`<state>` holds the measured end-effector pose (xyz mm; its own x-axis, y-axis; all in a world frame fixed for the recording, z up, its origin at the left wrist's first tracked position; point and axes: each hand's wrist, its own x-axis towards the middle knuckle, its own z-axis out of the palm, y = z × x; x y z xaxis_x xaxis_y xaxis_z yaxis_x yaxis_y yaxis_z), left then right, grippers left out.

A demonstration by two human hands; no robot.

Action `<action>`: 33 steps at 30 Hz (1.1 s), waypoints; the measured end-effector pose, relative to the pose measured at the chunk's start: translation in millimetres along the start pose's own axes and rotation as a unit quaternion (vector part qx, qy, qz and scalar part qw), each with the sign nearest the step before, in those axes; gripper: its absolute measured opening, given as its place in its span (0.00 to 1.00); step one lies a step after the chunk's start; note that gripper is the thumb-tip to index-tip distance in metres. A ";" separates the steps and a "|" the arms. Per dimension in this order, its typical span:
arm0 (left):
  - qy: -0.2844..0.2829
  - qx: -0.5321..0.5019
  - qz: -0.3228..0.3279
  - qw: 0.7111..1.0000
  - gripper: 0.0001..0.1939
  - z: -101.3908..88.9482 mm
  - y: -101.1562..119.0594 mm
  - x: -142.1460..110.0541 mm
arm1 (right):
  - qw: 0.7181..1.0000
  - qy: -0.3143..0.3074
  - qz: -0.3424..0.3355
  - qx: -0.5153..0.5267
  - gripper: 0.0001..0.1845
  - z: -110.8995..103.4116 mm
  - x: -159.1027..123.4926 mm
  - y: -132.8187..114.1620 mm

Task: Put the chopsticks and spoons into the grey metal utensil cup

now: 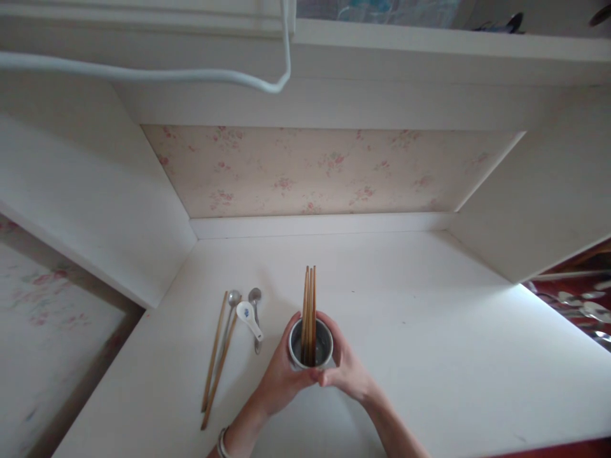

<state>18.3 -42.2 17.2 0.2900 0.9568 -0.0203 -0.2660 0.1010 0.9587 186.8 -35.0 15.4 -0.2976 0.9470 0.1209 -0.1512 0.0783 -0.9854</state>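
A round metal cup (291, 348) is between my hands near the middle front of the white tabletop. My left hand (281, 375) wraps its left side, and my right hand (348, 366) wraps its right side, thumbs meeting at the near rim. Several wooden chopsticks (309, 305) stand in the cup, rising past the far rim. To the left lie two loose chopsticks (214, 351), a long-handled metal spoon (233, 298), a white soup spoon (245, 312) with a blue mark, and another metal spoon (255, 294) partly under the white one.
White side panels (109, 191) and a floral back wall (310, 172) enclose the tabletop (429, 350). Overhead are a shelf edge (429, 48) and a white cable (191, 76). Shiny utensils (594, 312) show beyond the right edge.
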 end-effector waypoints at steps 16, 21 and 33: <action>0.088 0.287 -0.040 0.953 0.22 -52.5 42.5 -27.5 | 0.994 0.014 0.018 -0.105 0.44 1.9 -2.9 1.5; 0.285 0.503 -0.085 0.811 0.22 -118.8 63.1 -16.6 | 0.991 0.005 0.022 -0.129 0.45 -1.3 -2.7 -4.4; 0.163 0.642 -0.216 0.717 0.21 -164.9 50.0 -2.0 | 0.988 0.013 0.017 -0.151 0.48 -3.4 -3.7 -7.5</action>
<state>-147.1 5.9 18.4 -0.1953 0.9458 -0.2595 0.9111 0.2729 0.3089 192.2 -38.0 22.0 -0.2726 0.9581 0.0886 0.1469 0.1324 -0.9803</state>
